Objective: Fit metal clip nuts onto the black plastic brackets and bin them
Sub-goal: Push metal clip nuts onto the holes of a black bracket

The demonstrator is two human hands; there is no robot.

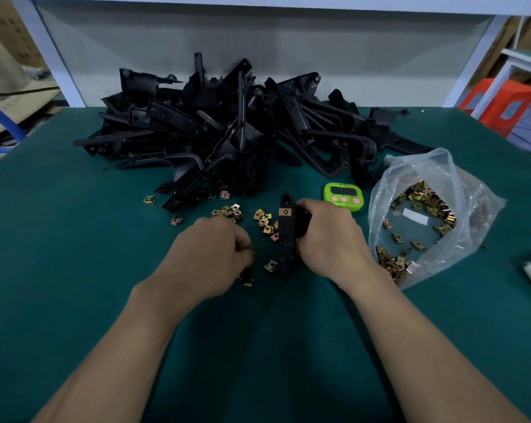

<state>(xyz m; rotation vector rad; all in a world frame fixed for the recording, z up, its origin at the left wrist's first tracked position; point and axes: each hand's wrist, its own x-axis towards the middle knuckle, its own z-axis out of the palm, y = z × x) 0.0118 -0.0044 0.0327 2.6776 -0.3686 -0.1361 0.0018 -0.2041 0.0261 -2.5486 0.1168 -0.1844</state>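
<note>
At a green-covered bench (75,270), my right hand (328,239) grips a black plastic bracket (286,230), holding it lengthwise away from me, just above the mat. My left hand (215,254) is curled over the scattered clip nuts (264,219) beside it, fingers pinched together; whether a nut sits between them I cannot tell. One nut (271,265) lies against the bracket's near end. Far across the bench, a tangled heap of brackets (227,126) rises against a pale back panel (258,50) framed by white uprights. To the right, an open clear plastic bag (459,178) spills more brass-coloured nuts, and a lime-green timer (343,196) with pink buttons sits between bag and bracket. Cardboard lies beyond the far left edge; an orange stool (499,102) stands at far right.
</note>
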